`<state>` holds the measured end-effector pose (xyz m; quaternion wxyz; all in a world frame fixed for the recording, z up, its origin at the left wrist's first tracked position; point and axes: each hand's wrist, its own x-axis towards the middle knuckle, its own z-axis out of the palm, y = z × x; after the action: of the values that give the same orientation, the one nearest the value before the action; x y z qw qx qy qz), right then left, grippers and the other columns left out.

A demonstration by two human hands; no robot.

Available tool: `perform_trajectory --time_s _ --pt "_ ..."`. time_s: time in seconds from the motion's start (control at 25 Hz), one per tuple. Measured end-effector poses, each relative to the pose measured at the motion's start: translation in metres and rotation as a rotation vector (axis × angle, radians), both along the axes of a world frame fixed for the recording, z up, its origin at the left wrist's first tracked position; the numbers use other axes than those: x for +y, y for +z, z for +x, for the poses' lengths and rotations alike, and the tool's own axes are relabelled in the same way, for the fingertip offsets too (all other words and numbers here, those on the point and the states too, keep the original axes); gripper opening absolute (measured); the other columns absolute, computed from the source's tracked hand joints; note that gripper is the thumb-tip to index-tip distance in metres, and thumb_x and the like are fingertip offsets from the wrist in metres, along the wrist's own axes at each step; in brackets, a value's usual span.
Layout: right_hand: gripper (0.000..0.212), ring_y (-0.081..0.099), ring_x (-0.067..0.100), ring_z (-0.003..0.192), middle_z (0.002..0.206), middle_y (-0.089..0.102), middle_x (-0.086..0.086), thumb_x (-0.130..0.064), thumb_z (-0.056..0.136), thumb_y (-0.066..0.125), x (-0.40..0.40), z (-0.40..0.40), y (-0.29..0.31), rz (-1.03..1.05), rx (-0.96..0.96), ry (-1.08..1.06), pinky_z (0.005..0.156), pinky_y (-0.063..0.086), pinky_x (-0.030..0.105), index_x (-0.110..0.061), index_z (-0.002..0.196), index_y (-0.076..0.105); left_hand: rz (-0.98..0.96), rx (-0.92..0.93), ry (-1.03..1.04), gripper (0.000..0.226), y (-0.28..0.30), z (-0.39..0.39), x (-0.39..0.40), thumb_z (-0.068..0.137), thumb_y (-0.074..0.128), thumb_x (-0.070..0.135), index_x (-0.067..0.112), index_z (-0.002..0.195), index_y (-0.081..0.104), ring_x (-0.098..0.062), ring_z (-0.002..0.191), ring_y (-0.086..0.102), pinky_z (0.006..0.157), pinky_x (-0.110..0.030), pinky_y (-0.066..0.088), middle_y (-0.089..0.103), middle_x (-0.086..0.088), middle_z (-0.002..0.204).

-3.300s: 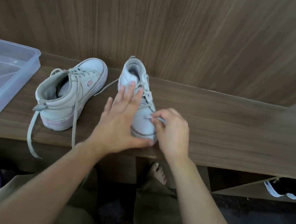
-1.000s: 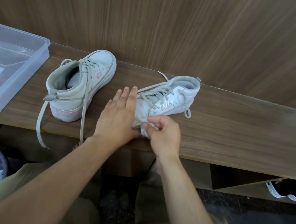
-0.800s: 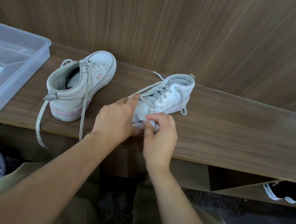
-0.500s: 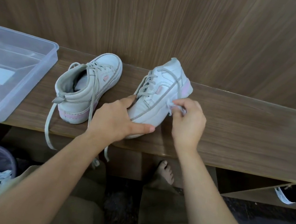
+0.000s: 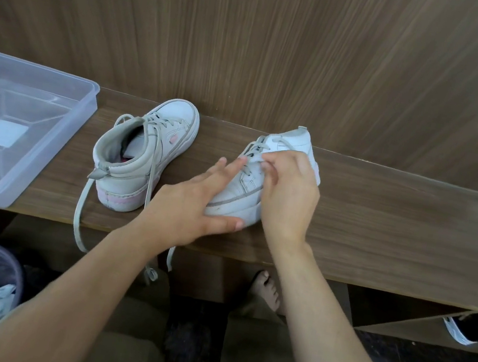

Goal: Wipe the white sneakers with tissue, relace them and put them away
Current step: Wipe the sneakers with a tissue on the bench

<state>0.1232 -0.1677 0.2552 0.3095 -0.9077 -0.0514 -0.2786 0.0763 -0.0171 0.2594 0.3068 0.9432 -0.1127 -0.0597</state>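
Right hand (image 5: pixel 288 195) pinched on what looks like tissue (image 5: pixel 261 163), rubbing the near sneaker (image 5: pixel 245 194) by its laces; left hand (image 5: pixel 196 205) spread, thumb and fingers bracing that shoe's sole end on the wooden shelf (image 5: pixel 381 222); second sneaker (image 5: pixel 145 153) just left, laces loose and dangling; wiping underway, relacing and stowing left; clear bin (image 5: pixel 17 127) far left.

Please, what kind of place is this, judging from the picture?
Probably a home entryway or shoe-storage corner. A wooden bench stands against a wood-panelled wall, another shoe sits in the compartment beneath it, and the person's foot is bare.
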Motion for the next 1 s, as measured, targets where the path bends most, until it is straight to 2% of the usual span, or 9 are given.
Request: perform_trajectory --time_s 0.12,0.24,0.36,0.48,0.56,0.6,0.76,0.88,1.0 --pt "0.01 0.061 0.018 0.083 0.093 0.064 0.0 -0.01 0.084 0.063 -0.005 -0.004 0.003 0.094 0.037 -0.074 0.068 0.045 0.028 -0.016 0.089 0.07 -0.003 0.004 -0.005 0.087 -0.002 0.001 0.001 0.077 0.06 0.059 0.064 0.134 -0.006 -0.002 0.138 0.023 0.089 -0.023 0.02 0.009 0.022 0.155" --pt "0.014 0.058 0.006 0.082 0.089 0.066 -0.004 -0.007 0.081 0.064 0.007 -0.04 -0.002 0.097 0.07 0.189 0.072 0.039 0.011 -0.018 0.087 0.071 -0.036 0.013 0.003 0.088 -0.006 0.003 0.006 0.073 0.062 0.061 0.064 0.134 -0.001 -0.003 0.136 0.03 0.088 -0.022 0.023 0.016 0.02 0.154" --pt "0.012 0.055 0.006 0.081 0.087 0.064 -0.001 -0.007 0.079 0.064 0.012 -0.048 -0.011 -0.019 0.009 0.304 0.072 0.039 0.011 -0.015 0.084 0.071 -0.054 0.045 -0.004 0.087 -0.009 0.005 0.012 0.066 0.06 0.07 0.068 0.129 0.001 -0.007 0.131 0.039 0.09 -0.023 0.031 0.025 0.018 0.152" --pt "0.01 0.055 0.016 0.085 0.094 0.06 0.002 -0.009 0.086 0.058 -0.012 -0.005 -0.005 0.042 0.045 -0.015 0.072 0.042 0.026 -0.014 0.09 0.066 -0.03 0.071 -0.009 0.084 -0.006 0.004 0.013 0.068 0.06 0.069 0.07 0.126 -0.001 -0.008 0.13 0.04 0.096 -0.025 0.031 0.025 0.021 0.151" --pt "0.005 0.047 0.009 0.079 0.094 0.053 -0.002 -0.012 0.089 0.057 -0.031 0.013 -0.004 0.154 0.096 -0.188 0.072 0.039 0.025 -0.013 0.092 0.061 -0.026 0.057 -0.007 0.082 -0.006 0.003 0.01 0.072 0.061 0.065 0.069 0.127 0.0 -0.009 0.129 0.041 0.098 -0.024 0.031 0.028 0.021 0.15" --pt "0.005 0.043 0.004 0.077 0.093 0.052 -0.003 -0.012 0.089 0.058 -0.034 0.013 -0.006 0.178 0.093 -0.194 0.071 0.037 0.023 -0.013 0.092 0.061 -0.032 0.049 -0.005 0.081 -0.006 0.004 0.01 0.073 0.061 0.064 0.069 0.127 0.002 -0.009 0.128 0.042 0.099 -0.024 0.032 0.03 0.022 0.149" --pt "0.011 0.053 0.009 0.08 0.089 0.061 -0.002 -0.006 0.081 0.061 -0.003 -0.027 -0.011 0.086 0.043 0.096 0.071 0.036 0.016 -0.014 0.087 0.066 -0.109 0.051 0.053 0.086 -0.008 0.01 0.015 0.067 0.064 0.067 0.062 0.135 0.012 -0.008 0.127 0.043 0.104 -0.03 0.035 0.04 0.02 0.143" --pt "0.01 0.057 0.013 0.077 0.084 0.061 -0.001 -0.013 0.081 0.056 0.013 -0.054 -0.012 -0.003 0.029 0.268 0.068 0.04 0.018 -0.015 0.081 0.066 -0.165 0.076 0.033 0.087 -0.01 0.008 0.018 0.067 0.07 0.061 0.061 0.135 0.016 -0.003 0.122 0.045 0.096 -0.023 0.036 0.044 0.026 0.132" --pt "0.011 0.061 0.02 0.078 0.085 0.064 0.005 -0.006 0.08 0.057 0.002 -0.036 -0.013 -0.05 -0.04 0.194 0.068 0.044 0.022 -0.012 0.082 0.067 -0.184 0.092 0.051 0.089 -0.01 0.008 0.019 0.061 0.071 0.066 0.064 0.132 0.018 0.003 0.112 0.044 0.093 -0.019 0.035 0.042 0.031 0.123"
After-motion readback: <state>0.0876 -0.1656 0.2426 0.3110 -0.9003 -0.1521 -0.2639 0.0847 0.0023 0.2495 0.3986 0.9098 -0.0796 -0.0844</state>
